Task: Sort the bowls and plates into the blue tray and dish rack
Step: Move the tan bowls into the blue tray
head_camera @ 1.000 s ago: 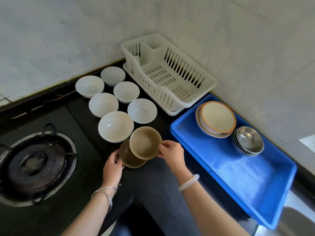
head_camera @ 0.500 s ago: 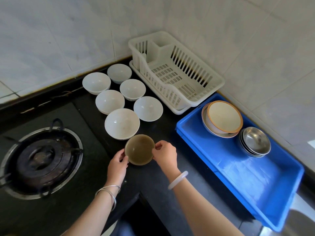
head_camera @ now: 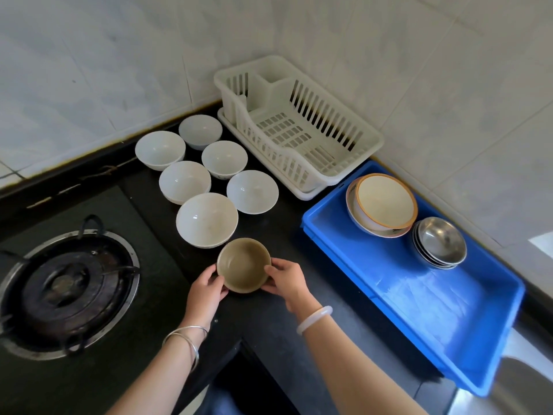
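Now I grip the brown bowl [head_camera: 244,265] mouth-up, left hand [head_camera: 206,290] and right hand [head_camera: 288,283] curled on opposite sides; bench [head_camera: 288,235] lies between it and the blue tray [head_camera: 419,301].

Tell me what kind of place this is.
Most likely a home kitchen: a gas burner sunk in the black counter, a white dish rack against tiled walls, and white bowls set out near a blue tray.

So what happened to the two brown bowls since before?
The right hand lowered its tilted brown bowl into the one by the left hand; now they are nested, both hands holding them. The white bowls, dish rack and blue tray stayed put.
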A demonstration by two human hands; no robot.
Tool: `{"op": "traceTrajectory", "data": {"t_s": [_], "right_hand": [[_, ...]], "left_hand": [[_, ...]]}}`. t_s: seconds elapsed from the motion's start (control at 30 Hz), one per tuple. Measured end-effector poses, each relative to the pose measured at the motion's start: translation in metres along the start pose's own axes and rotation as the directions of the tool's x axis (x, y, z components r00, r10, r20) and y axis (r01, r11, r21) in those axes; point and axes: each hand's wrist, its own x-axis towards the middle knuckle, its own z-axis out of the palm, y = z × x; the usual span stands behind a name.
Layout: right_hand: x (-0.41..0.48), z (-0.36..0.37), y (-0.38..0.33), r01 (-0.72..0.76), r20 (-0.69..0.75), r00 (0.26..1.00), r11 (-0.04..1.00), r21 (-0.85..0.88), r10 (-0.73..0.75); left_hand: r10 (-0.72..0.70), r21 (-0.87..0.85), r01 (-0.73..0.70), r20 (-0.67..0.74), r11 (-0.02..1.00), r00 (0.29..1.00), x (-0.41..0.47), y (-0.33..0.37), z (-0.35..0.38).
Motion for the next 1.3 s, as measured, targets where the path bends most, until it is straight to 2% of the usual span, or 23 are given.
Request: {"op": "traceTrajectory", "data": {"t_s": [0.13, 0.27, 0.53, 0.67, 0.83, 0.97, 1.1, 1.3], "right_hand": [[-0.014, -0.025, -0.005, 0.076, -0.080, 0.994, 0.996, 0.036, -0.073], [-0.035, -0.063, -0.018, 0.157, -0.181, 0.975, 0.972, 0.174, -0.125], [-0.068, -0.161, -0.022, 0.342, -0.422, 0.890, 0.862, 0.373, -0.171], [-0.083, -0.211, -0.005, 0.402, -0.557, 0.824, 0.801, 0.443, -0.105], [-0.087, -0.260, 0.028, 0.443, -0.703, 0.708, 0.735, 0.513, 0.064], [-0.078, -0.288, 0.051, 0.467, -0.749, 0.636, 0.681, 0.564, 0.184], [-0.060, -0.308, 0.066, 0.464, -0.741, 0.606, 0.627, 0.626, 0.291], [-0.033, -0.327, 0.070, 0.418, -0.779, 0.515, 0.689, 0.592, 0.356]], "left_hand": [[0.052, -0.002, -0.052, 0.073, 0.999, 0.996, -0.010, 0.017, 0.020], [0.103, -0.008, -0.104, 0.189, 0.995, 0.976, -0.020, 0.043, 0.059], [0.096, 0.071, -0.147, 0.476, 0.987, 0.874, -0.043, 0.070, 0.167], [0.052, 0.127, -0.152, 0.572, 0.980, 0.819, -0.062, 0.063, 0.230], [-0.099, 0.224, -0.067, 0.654, 0.972, 0.750, -0.083, 0.038, 0.298], [-0.200, 0.317, -0.034, 0.675, 0.948, 0.710, -0.092, 0.013, 0.338], [-0.250, 0.346, -0.013, 0.703, 0.938, 0.666, -0.091, -0.003, 0.373], [-0.258, 0.437, -0.152, 0.740, 0.887, 0.621, -0.075, -0.025, 0.408]]}}
